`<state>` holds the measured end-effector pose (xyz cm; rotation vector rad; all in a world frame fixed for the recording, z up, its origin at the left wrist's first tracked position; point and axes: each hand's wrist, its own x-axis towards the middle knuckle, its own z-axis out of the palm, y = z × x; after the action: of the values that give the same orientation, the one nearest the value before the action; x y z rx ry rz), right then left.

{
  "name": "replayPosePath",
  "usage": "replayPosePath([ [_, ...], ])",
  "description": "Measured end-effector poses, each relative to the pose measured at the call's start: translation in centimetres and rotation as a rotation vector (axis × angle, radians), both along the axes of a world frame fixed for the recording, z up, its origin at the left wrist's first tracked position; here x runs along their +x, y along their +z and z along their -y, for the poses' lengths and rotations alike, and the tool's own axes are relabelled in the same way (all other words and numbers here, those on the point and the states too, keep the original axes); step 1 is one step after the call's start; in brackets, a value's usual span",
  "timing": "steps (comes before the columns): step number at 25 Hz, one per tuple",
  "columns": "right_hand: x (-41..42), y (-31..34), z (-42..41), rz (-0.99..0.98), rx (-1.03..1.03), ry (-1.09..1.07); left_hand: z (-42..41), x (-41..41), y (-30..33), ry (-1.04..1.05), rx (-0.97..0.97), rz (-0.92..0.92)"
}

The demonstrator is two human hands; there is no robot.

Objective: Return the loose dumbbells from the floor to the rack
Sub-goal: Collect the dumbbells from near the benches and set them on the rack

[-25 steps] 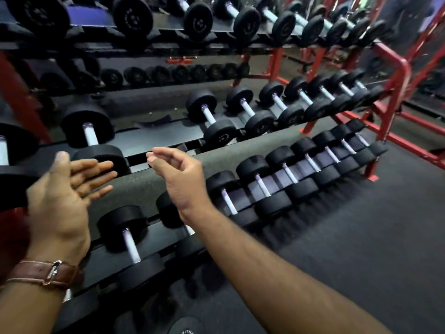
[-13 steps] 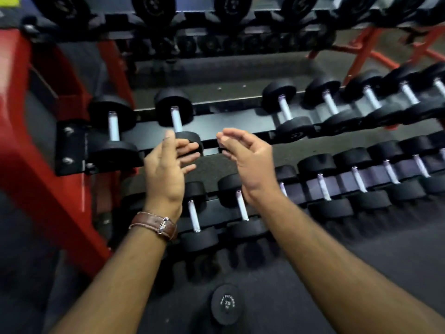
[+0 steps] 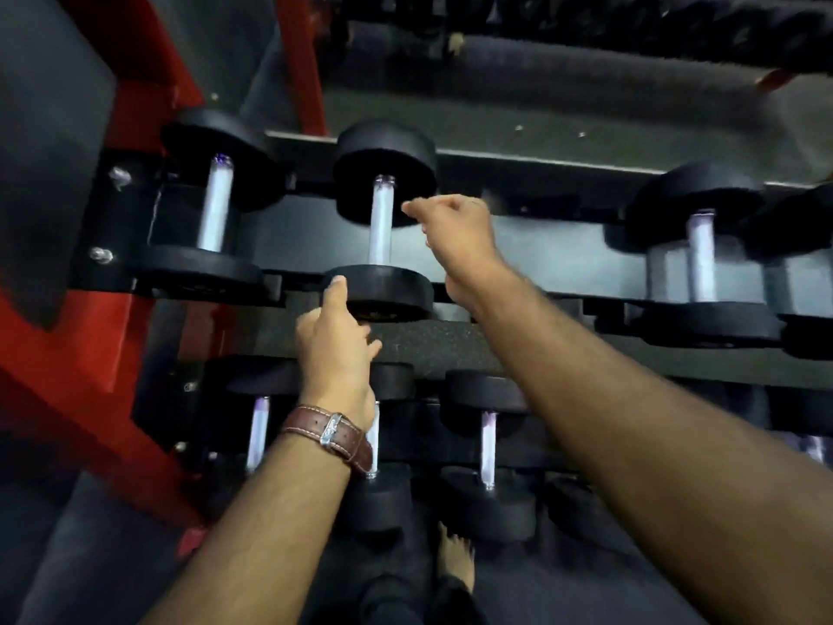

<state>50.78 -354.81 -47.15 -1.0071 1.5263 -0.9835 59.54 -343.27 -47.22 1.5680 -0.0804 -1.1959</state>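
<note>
Head view: both hands empty, left hand (image 3: 336, 340) thumb touching racked dumbbell (image 3: 383, 227), right hand (image 3: 455, 232) fingers loosely curled beside handle; seat it square.

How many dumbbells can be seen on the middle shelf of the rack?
3 clearly: the leftmost dumbbell by the red frame, the second dumbbell between both hands, the right dumbbell. A fourth at the right edge may be cut off.

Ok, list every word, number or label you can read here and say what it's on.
None can be read.
The near end face of the dumbbell by the left hand shows faint marks, too blurred to read.
The watch shows only strap and buckle, no text.
</note>
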Motion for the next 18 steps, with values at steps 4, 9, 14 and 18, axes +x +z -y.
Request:
replayPosePath([
  [4, 2.9, -5.9, 6.9, 0.107, 0.403, 0.121, 4.8, -1.2, -3.9, 0.052, 0.141, -0.224],
  [9, 6.3, -8.6, 9.4, 0.317, 0.583, 0.231, 8.2, -1.6, -5.1, 0.218, 0.082, -0.265],
  [14, 5.9, -7.4, 9.2, 0.203, 0.503, 0.131, 8.7, -2.9, -4.0, 0.257, 0.121, -0.296],
  [18, 2.5, -6.5, 9.4, 0.161, 0.522, 0.085, 8.3, -6.4, -3.0, 0.279, 0.150, -0.355],
])
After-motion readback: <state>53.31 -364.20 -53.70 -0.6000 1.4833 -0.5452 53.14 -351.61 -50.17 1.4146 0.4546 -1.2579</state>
